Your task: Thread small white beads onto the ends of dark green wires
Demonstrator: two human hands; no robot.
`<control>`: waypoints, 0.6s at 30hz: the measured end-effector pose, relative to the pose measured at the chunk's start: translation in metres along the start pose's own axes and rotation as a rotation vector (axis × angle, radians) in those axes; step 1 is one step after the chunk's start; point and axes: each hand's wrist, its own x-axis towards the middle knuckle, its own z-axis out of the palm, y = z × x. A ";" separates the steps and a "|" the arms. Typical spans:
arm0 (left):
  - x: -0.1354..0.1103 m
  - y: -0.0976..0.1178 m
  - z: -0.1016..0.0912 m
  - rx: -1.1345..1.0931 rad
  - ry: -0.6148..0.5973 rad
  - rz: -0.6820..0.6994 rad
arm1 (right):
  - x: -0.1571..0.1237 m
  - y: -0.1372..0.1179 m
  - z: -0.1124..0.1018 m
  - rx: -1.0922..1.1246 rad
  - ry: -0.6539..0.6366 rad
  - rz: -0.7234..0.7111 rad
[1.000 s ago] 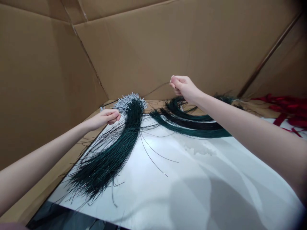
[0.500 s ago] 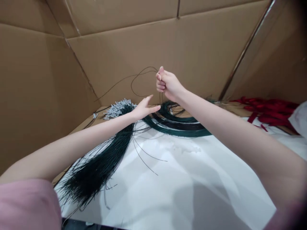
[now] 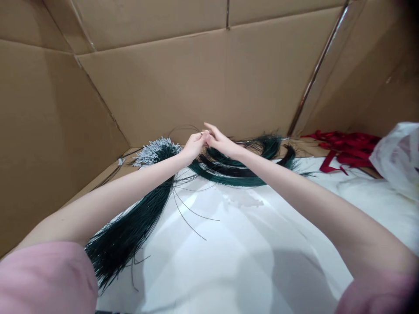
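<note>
My left hand [image 3: 194,147] and my right hand [image 3: 222,143] meet at the fingertips above the back of the table. Closed fingers of the left hand pinch a thin dark wire [image 3: 183,127], which loops out to the left behind it. My right hand's thumb and lower fingers press at the same spot, while its upper finger sticks out. The wire's ends are hidden by the hands. Left of them lies a thick bundle of dark green wires [image 3: 144,222] with pale beaded tips [image 3: 156,150]. Curved dark green strands [image 3: 235,178] lie beneath the hands.
Cardboard walls [image 3: 183,83] enclose the table at the back and sides. A white sheet [image 3: 209,261] covers the tabletop. Red ribbons [image 3: 352,146] lie at the back right, beside a translucent plastic bag [image 3: 397,157]. Loose wires [image 3: 190,213] stray from the bundle.
My right hand has come down from its raised position to meet the left hand. My left hand has closed from spread fingers to a pinch. The wire loop is lower, and the view has shifted right.
</note>
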 end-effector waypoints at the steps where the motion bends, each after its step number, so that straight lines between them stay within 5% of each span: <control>1: -0.001 0.000 -0.001 -0.005 0.004 -0.003 | -0.007 0.011 0.001 -0.029 -0.013 0.005; 12: -0.012 0.006 -0.009 0.030 0.068 0.024 | -0.015 0.065 0.026 -0.344 -0.112 0.103; 18: -0.017 0.079 -0.041 -0.025 0.145 0.199 | -0.018 0.079 0.027 -0.456 -0.178 0.144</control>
